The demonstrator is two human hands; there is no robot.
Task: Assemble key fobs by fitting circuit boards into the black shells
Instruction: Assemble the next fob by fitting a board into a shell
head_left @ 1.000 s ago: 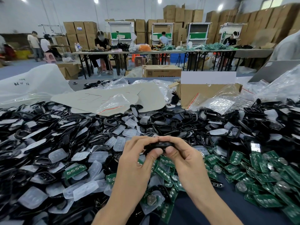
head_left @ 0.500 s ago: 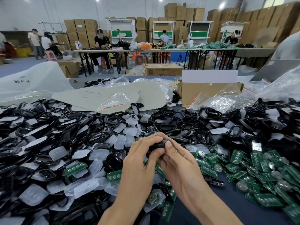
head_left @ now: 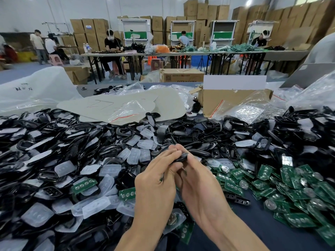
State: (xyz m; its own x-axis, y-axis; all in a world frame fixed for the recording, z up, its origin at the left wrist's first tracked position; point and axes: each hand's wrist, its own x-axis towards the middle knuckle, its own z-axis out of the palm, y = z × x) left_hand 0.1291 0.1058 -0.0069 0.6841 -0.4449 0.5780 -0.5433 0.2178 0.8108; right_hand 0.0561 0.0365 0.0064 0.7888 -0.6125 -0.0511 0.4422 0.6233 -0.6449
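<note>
Black shell (head_left: pixel 181 157) is up off the worktop (head_left: pixel 262 232), pinched between both hands just above the pile of loose shells (head_left: pixel 183 138). The left hand (head_left: pixel 155 185) curls over one end and the right hand (head_left: pixel 201 189) grips the other, fingers (head_left: pixel 170 154) tight on the rim. It looks light, stiff and glossy, so likely slippery: take the edges, not the faces. Whether a board is seated inside, can't tell. Green circuit boards (head_left: pixel 290 187) lie heaped to the right.

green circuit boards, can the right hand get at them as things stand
Likely yes once freed: the green circuit boards lie uncovered just beside the right hand, but it and the left hand both grip a black shell.
</note>
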